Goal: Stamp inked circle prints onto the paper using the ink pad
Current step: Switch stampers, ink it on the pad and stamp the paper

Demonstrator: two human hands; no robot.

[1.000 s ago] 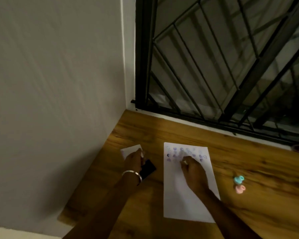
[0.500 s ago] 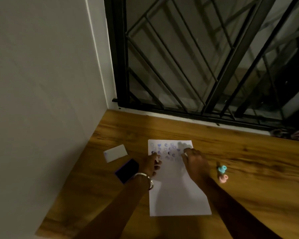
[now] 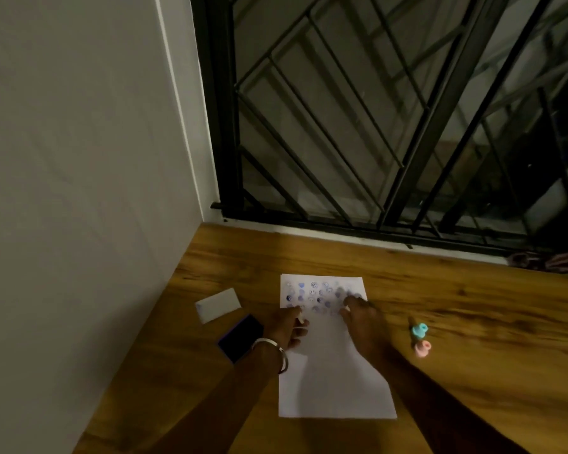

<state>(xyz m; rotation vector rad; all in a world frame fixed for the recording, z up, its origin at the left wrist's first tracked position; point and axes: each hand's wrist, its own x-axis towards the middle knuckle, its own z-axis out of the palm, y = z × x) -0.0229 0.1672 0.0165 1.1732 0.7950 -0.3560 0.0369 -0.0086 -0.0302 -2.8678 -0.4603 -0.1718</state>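
Observation:
A white sheet of paper (image 3: 335,381) lies on the wooden table, with rows of several blue circle prints (image 3: 312,294) across its top. My right hand (image 3: 363,322) is pressed down on the right end of the lowest row, fingers pinched on a small stamp that they mostly hide. My left hand (image 3: 286,327), a metal bangle on its wrist, rests with fingers spread on the sheet's left edge. The dark ink pad (image 3: 240,337) lies uncovered just left of that wrist. Its white lid (image 3: 218,304) lies beyond it.
A blue stamp (image 3: 419,329) and a pink stamp (image 3: 422,348) lie on the wooden table (image 3: 473,322) right of the paper. A white wall closes the left side. A black window grille (image 3: 374,158) runs along the table's far edge.
My left hand has moved from the ink pad to the paper's left edge. My right hand has shifted a little right along the printed rows. The view has swung.

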